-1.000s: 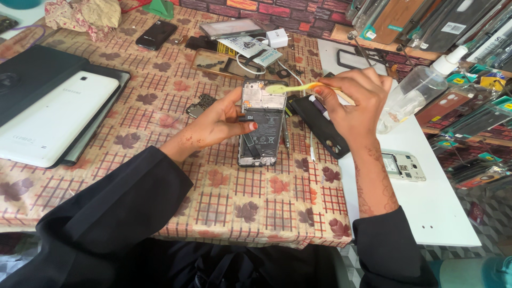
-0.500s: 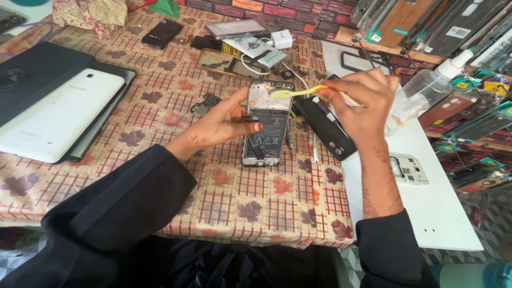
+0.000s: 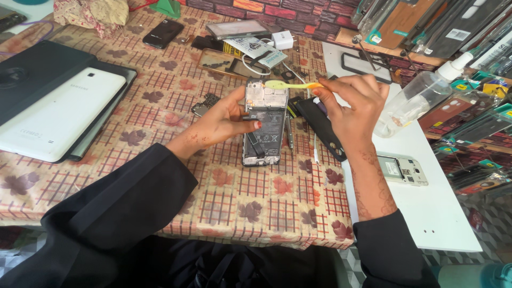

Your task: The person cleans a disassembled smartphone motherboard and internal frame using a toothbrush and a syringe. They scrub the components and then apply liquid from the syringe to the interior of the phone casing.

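Left hand (image 3: 226,120) curled loosely about the left edge of an opened phone (image 3: 264,125), thumb laid across its exposed back, red-nailed fingers (image 3: 255,124) pressed together on the dark battery area; phone lying on the patterned tablecloth (image 3: 256,202), back cover off, metal frame uppermost. Right hand (image 3: 354,106) just to the right, fingers pinched shut on the orange end of a yellow-green brush (image 3: 290,85), its head lying over the phone's top edge. Directly under the right palm, a black phone cover (image 3: 320,128); beside the right wrist, on a white board (image 3: 426,213), a silver phone shell (image 3: 402,169). Beyond the right knuckles, a clear spray bottle (image 3: 421,96) with a white cap, lying tilted. Past the brush tip, a white charger plug (image 3: 282,38) and a pale printed card (image 3: 256,48), rectangular. Far right of the hands, hanging flat packets (image 3: 469,32) in dark and wooden tones with small white labels. Well to the left of the left hand, a white tablet (image 3: 58,114) in a black folio case.
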